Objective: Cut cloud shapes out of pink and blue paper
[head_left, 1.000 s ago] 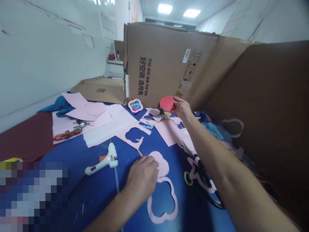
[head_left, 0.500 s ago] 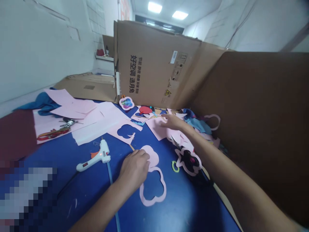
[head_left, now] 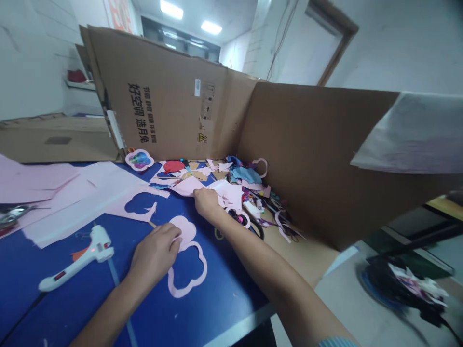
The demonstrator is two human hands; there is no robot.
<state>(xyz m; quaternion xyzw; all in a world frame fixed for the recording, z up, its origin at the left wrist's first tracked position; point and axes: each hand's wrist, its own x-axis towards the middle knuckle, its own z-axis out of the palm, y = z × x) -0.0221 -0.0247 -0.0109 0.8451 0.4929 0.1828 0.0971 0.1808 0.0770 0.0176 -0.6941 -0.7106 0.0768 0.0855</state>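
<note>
One half-curled left hand [head_left: 155, 250] on a pink flower cutout [head_left: 187, 230]

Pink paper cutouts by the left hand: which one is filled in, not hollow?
The solid scalloped piece, partly covered by the left hand; the wavy ring beside it is just an outline around an opening.

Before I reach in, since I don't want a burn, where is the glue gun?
In the head view, the glue gun lies on the blue table, to the left of the left hand, just nearer than the pink paper.
</note>
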